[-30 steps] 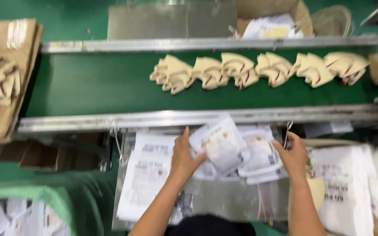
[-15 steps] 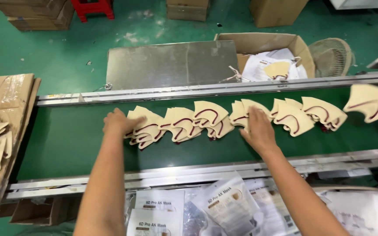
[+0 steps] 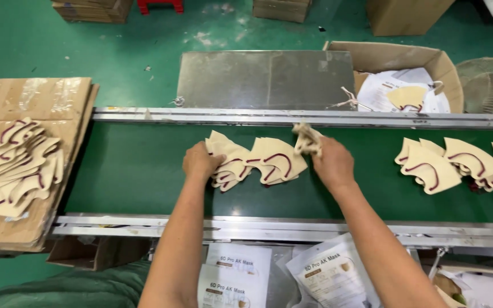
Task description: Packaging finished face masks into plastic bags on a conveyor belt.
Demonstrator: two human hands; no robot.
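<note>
Two hands on frame-centre mask stack (image 3: pixel 258 161): my left hand (image 3: pixel 201 161) presses its left end, right hand (image 3: pixel 331 162) pinches its right end, on green belt (image 3: pixel 132 171).

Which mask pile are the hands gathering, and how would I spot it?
Find the green belt between two metal rails. Mid-belt lies a fanned pile of beige masks, left hand and right hand at its ends; the other pile, far right, lies untouched.
</note>
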